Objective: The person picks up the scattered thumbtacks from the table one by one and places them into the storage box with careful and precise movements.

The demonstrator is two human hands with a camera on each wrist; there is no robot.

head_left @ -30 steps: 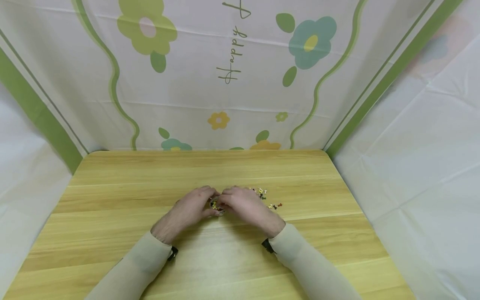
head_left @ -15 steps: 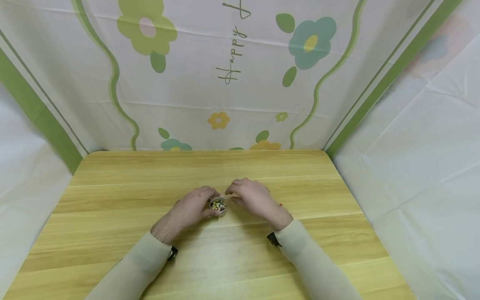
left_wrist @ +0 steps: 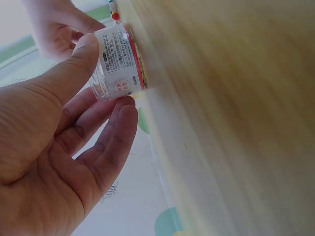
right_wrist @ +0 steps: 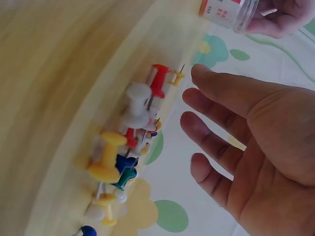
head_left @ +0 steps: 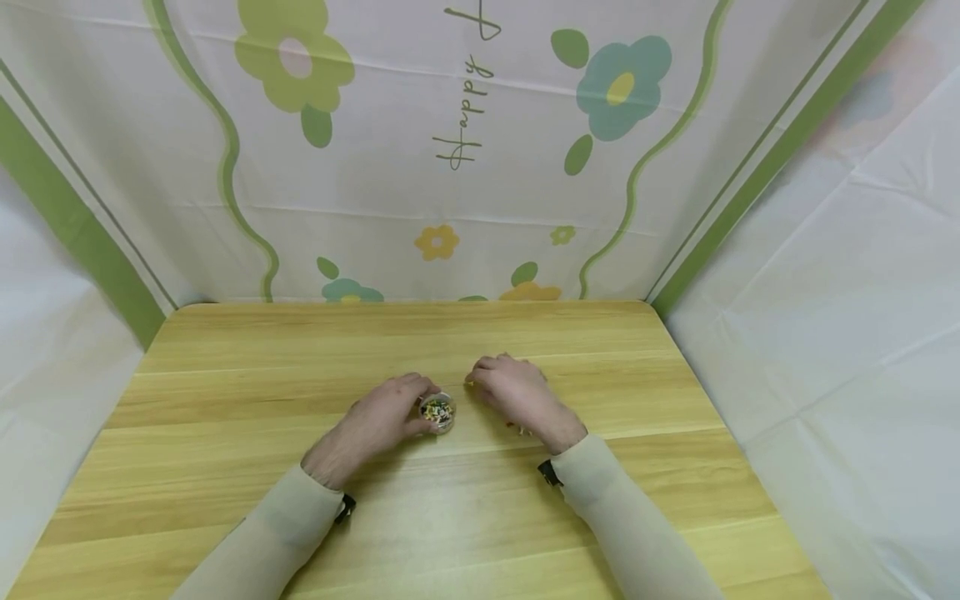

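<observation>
A small clear plastic jar (head_left: 447, 426) of mixed-colour push pins stands upright on the table, its white label (left_wrist: 118, 61) turned toward the left wrist camera. My left hand (head_left: 386, 410) holds its side between thumb and fingers. Right of it, my right hand (head_left: 513, 392) reaches low over loose push pins, mostly hidden under it in the head view. From the right wrist, these show as a red push pin (right_wrist: 159, 81), a white push pin (right_wrist: 138, 104), a large yellow push pin (right_wrist: 108, 156) and several others. The right thumb tip is close by a small yellow push pin (right_wrist: 177, 77), fingers apart.
The wood-grain table (head_left: 420, 517) runs back to a white flowered cloth (head_left: 375, 183) at its far edge. Another cloth wall (head_left: 840, 333) rises on the right. Some loose pins lie with needles pointing up.
My right hand has gone from above the jar's mouth to the right, over the loose pins. My left hand stays on the jar, whose open top now shows fully.
</observation>
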